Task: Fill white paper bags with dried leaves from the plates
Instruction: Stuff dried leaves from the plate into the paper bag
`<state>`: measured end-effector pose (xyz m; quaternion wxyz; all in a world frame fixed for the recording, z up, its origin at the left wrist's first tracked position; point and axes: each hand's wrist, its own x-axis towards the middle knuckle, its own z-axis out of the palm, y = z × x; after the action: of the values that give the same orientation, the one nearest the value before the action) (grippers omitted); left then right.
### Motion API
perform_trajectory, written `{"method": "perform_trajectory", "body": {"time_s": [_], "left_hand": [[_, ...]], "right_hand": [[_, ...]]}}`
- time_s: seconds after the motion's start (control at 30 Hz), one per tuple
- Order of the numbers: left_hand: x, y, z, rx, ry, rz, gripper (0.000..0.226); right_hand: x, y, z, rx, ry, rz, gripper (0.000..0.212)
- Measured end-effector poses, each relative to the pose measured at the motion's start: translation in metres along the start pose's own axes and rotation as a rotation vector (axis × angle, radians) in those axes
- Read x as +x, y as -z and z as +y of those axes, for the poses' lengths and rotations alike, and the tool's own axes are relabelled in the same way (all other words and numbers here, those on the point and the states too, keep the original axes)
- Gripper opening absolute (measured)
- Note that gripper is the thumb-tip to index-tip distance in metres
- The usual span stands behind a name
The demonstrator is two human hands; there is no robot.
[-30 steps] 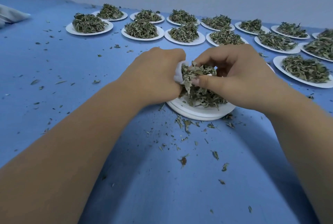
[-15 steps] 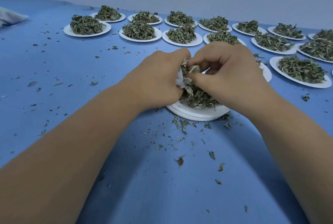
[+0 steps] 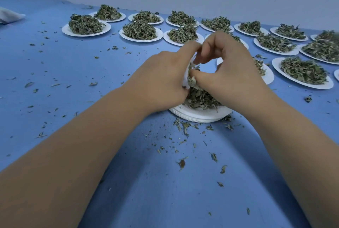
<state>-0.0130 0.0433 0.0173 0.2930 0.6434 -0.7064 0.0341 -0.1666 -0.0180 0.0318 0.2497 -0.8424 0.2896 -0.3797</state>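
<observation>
A stack of white paper plates (image 3: 200,116) sits at the middle of the blue table, with a heap of dried leaves (image 3: 200,97) on top. My left hand (image 3: 161,83) grips a small white paper bag (image 3: 187,79) just above the heap; only the bag's edge shows between my hands. My right hand (image 3: 231,73) is curled over the bag's mouth, its thumb and fingers pinching a clump of leaves against the opening. Both hands touch at the fingertips.
Several white plates piled with dried leaves, such as one plate (image 3: 86,26) at the far left and another plate (image 3: 302,73) on the right, line the table's far side. Leaf crumbs (image 3: 183,128) lie scattered on the blue cloth. A white bag (image 3: 9,17) lies at the far left edge.
My right hand's fingers have risen and closed in over the bag's mouth, meeting my left fingertips. Fewer loose leaves show between the hands. The view has tilted down slightly.
</observation>
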Motion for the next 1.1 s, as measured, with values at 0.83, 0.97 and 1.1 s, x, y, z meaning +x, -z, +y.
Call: {"method": "perform_trajectory", "body": {"time_s": [0.83, 0.97, 1.1], "left_hand": [[-0.001, 0.012, -0.003, -0.446, 0.052, 0.130, 0.081], [-0.002, 0.016, -0.002, -0.457, 0.090, 0.127, 0.060], [-0.002, 0.016, -0.001, -0.496, 0.104, 0.098, 0.050]], "right_hand": [[0.010, 0.005, 0.016, 0.440, -0.353, -0.002, 0.034], [0.009, 0.005, 0.019, 0.383, -0.319, 0.020, 0.026], [0.011, 0.004, 0.020, 0.351, -0.297, 0.083, 0.020]]}}
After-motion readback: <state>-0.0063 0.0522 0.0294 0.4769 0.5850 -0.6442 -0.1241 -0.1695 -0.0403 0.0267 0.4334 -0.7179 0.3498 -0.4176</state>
